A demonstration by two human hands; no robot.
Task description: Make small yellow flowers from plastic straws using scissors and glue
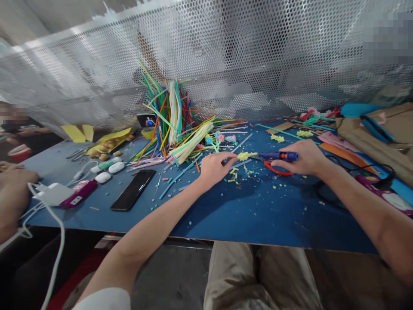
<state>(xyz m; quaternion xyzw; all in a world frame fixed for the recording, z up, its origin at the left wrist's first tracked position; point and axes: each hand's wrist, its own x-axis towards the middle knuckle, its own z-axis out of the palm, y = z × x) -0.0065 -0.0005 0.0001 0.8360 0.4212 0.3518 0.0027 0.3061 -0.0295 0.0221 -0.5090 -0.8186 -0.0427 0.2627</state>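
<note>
My left hand (pixel 215 169) pinches one end of a small yellow fuzzy pipe-cleaner piece (pixel 247 156) just above the table. In my right hand (pixel 305 158) is a blue glue gun (pixel 274 156), its tip pointing left at the yellow piece's right end; whether they touch is unclear. Below the glue gun shows a red loop-shaped handle (pixel 278 169), partly covered by my fingers. Two more yellow fuzzy pieces (pixel 277 138) lie beyond my right hand. Yellow clippings (pixel 235 172) are scattered under my hands. Pink and blue fuzzy flowers (pixel 221 137) sit behind my left hand.
Bundled coloured pipe cleaners (pixel 174 112) stand at the back against a perforated metal screen (pixel 258 56). A black phone (pixel 133 189), a power strip (pixel 79 193) and white cables lie left. Cardboard (pixel 371 133) fills the right. Another person's hand (pixel 16 181) rests at the left edge.
</note>
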